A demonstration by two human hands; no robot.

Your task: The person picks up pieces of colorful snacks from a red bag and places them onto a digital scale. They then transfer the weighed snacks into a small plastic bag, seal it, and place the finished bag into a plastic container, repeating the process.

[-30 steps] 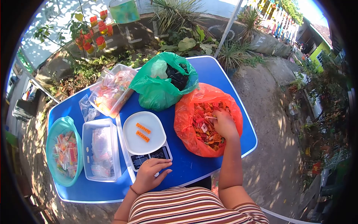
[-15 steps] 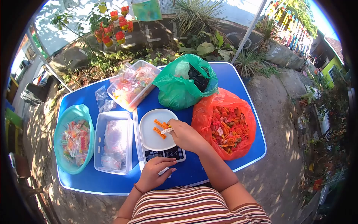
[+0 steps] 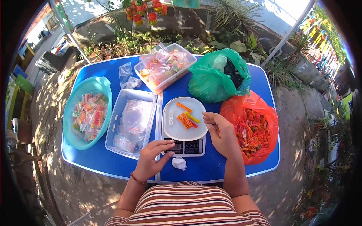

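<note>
A white plate (image 3: 174, 132) sits on a kitchen scale (image 3: 194, 148) with a dark control panel. Several orange, yellow and red crinkled snack pieces (image 3: 186, 119) lie mid-plate, and a white piece (image 3: 171, 118) lies at its left side. My right hand (image 3: 221, 135) is beside the plate's right edge, fingers slightly bent and apart, with nothing visible in it. At the scale's front left, my left hand (image 3: 152, 158) has its fingers stretched over the display and its thumb apart. A crumpled white wad (image 3: 179, 163) rests on the blue table just in front of the scale.
A turquoise basin (image 3: 68, 132) of filled packets stands at left, beside a white tub (image 3: 113, 128) of plastic bags. Behind are another packet tub (image 3: 169, 81) and a green bag (image 3: 205, 83). A red bag (image 3: 269, 147) of crinkled pieces stands at right on the table (image 3: 211, 167).
My right hand has let go of the pieces and drawn back to the right. More pieces show on the plate, the white one now at left. The view has shifted.
</note>
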